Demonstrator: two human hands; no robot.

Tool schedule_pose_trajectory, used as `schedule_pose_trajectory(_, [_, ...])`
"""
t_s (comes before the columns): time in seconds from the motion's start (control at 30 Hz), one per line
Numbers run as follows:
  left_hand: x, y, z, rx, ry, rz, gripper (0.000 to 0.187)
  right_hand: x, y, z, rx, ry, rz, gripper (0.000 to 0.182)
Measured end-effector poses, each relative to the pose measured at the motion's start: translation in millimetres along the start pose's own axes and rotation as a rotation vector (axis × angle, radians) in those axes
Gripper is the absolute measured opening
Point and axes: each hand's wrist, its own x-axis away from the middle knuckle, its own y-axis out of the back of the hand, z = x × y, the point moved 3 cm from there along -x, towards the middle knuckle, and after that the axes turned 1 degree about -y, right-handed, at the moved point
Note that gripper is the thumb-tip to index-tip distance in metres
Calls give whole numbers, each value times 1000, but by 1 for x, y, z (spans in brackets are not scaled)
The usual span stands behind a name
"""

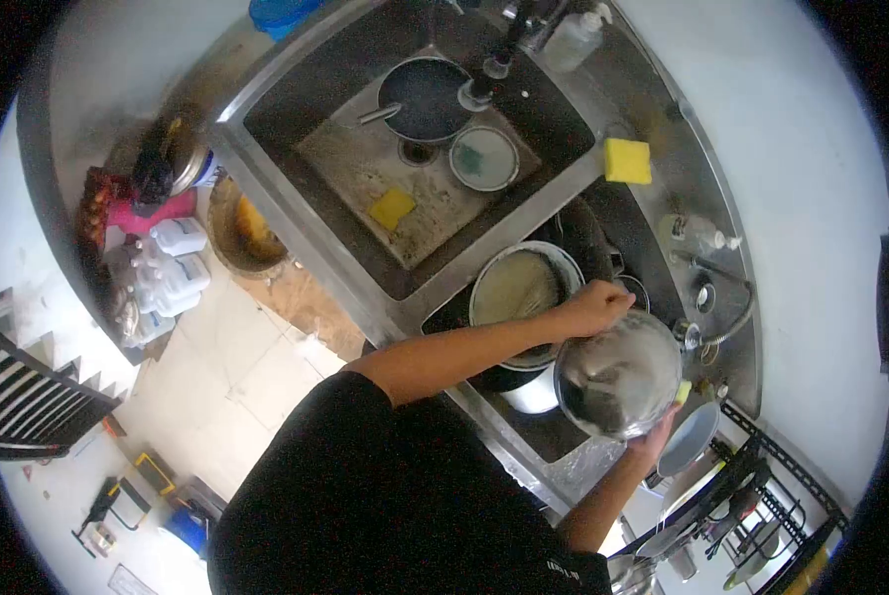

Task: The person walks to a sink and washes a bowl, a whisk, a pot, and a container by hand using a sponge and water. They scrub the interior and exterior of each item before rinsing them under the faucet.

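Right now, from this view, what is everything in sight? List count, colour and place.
Double sink: one, grey, centre
Dark pan: one, black, upper basin
Round dish: one, pale with green patch, beside pan
Sponges: two, yellow, upper basin and sink ledge
Large pot: one, metallic, lower basin
Metal bowl or lid: one, silver, at both hands
Pump bottles: two, clear, sink ledge
Jugs: several, white, floor at left
Round tub: one, brown, beside jugs
Rack: one, black, lower right
Railing: one, black, far left
Smaller background items: too unclear to count
Left hand: one, bare, upper edge of silver piece
Right hand: one, bare, its lower edge
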Motion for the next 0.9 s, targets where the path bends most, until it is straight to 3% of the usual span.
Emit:
schedule_pose_trajectory(0.1, [8, 59, -19, 56, -221, -388, 21, -3, 46, -8, 404, 317, 38, 63])
schedule_pose_trajectory(0.17, [17, 131, -22, 23, -184, -687, 13, -2, 37, -7, 440, 329, 13, 64])
schedule_pose_trajectory(0.2, [9, 174, 5, -239, -283, -889, 12, 7, 23, -3, 311, 223, -46, 64])
schedule_pose_trajectory(0.23, [8, 217, 24, -526, -245, -1031, 13, 13, 12, -4, 184, 116, -104, 64])
schedule_pose_trajectory(0.27, [-7, 271, 76, -752, -191, -1048, 17, 18, 5, -8, 234, 127, -141, 64])
schedule_pose_trajectory(0.3, [2, 305, 69, -1006, -11, -908, 31, 23, 0, -12, 283, 139, -178, 63])
schedule_pose_trajectory(0.33, [4, 329, 63, -1179, 76, -936, 38, 24, -1, -14, 330, 154, -216, 63])
schedule_pose_trajectory(0.37, [0, 359, 78, -1345, 179, -857, 43, 11, 57, -33, 371, 50, -236, 62])
schedule_pose_trajectory(0.4, [-3, 389, 93, -1510, 269, -767, 49, 14, 59, -35, 368, 54, -248, 62])
schedule_pose_trajectory(0.53, [-33, 423, 96, -1741, 489, -263, 46, 18, 17, -43, 207, 66, -267, 52])
schedule_pose_trajectory(0.63, [-59, 452, 164, -1687, 415, -346, 35, 16, 25, -48, 194, 5, -307, 44])
schedule_pose_trajectory(0.73, [-56, 442, 169, -1739, 465, -163, 27, 16, 34, -48, 437, -55, -497, 35])
schedule_pose_trajectory(0.83, [-49, 428, 162, -1487, 358, -472, 25, 18, 21, -57, 452, -85, -508, 33])
schedule_pose_trajectory(0.9, [-44, 418, 166, -1629, 321, -417, 27, 22, 67, -74, 575, -31, -411, 36])
